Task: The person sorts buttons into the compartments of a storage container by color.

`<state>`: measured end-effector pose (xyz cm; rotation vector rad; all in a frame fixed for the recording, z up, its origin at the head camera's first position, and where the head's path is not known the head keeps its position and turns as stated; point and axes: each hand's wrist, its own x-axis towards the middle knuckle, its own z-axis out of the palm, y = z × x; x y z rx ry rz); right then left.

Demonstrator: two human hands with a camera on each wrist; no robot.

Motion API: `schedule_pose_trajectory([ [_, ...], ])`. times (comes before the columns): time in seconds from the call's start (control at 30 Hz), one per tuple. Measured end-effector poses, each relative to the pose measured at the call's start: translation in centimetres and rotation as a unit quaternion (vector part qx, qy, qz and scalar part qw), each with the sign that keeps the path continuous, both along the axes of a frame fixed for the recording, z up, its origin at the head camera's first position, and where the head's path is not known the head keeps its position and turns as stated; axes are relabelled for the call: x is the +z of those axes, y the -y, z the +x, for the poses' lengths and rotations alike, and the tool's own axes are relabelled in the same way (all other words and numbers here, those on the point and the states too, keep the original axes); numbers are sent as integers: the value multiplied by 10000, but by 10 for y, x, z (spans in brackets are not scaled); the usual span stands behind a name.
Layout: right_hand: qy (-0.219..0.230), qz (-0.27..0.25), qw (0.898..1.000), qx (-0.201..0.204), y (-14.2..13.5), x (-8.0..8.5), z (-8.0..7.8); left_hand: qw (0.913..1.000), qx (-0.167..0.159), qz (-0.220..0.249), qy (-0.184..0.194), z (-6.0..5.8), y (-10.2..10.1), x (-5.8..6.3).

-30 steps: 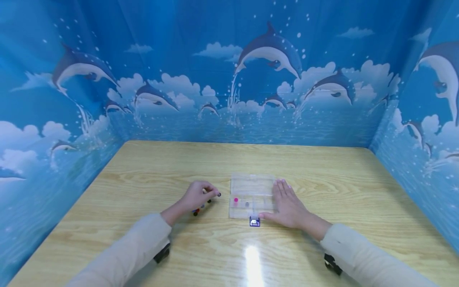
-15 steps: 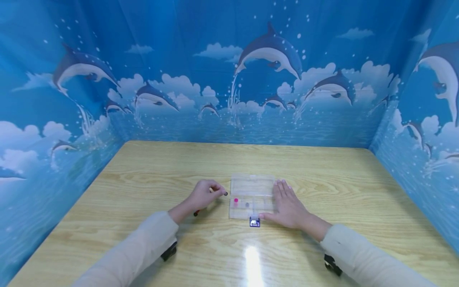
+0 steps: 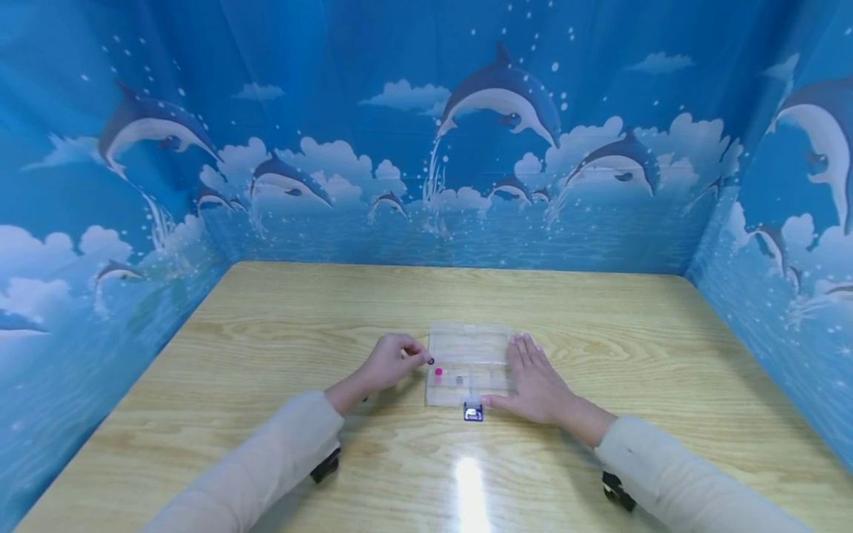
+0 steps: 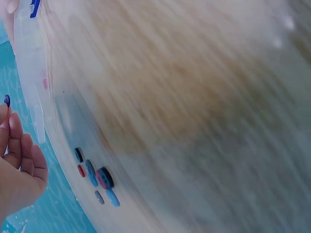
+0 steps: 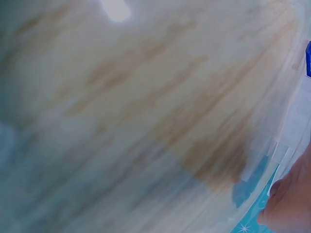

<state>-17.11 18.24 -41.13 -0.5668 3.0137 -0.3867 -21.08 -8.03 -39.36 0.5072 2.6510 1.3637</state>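
In the head view my left hand (image 3: 393, 363) pinches a small dark blue button (image 4: 7, 100) between thumb and fingertips, at the left edge of a clear plastic compartment box (image 3: 466, 344). The box lies with its lid folded back. A pink button (image 3: 438, 371) sits in its left front compartment, and a small grey piece (image 3: 459, 380) lies to the right of that. My right hand (image 3: 538, 385) rests flat along the box's right side, fingers straight, thumb by the front edge. A blue latch (image 3: 473, 411) sticks out at the front.
Several loose buttons, among them a larger dark and red button (image 4: 104, 178), lie on the wooden table (image 3: 573, 311); in the head view my left arm mostly hides them. A dolphin-printed curtain (image 3: 373, 222) encloses the table's back and sides.
My left hand has moved right with the button, from above the loose buttons to the box's left edge. The right hand and the box have stayed in place.
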Motion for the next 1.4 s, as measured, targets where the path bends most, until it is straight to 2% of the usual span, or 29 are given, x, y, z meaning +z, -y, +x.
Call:
schedule_pose_trajectory([
  [0.53, -55, -5, 10000, -1, 1, 1, 0, 9995, -197, -154, -174, -2, -18, 0],
  [0.8, -54, -51, 10000, -6, 1, 1, 0, 9992, -288, -289, 8, -4, -27, 0],
  [1.03, -53, -52, 10000, -4, 0, 1, 0, 9965, -616, -324, -465, -4, -35, -1],
  [1.13, -63, -59, 10000, 6, 0, 0, -1, 9951, -693, -439, -559, -5, -39, 0],
  [1.4, -48, -113, 9999, 2, 0, -1, 0, 9933, -690, -824, -438, -6, -49, 2],
])
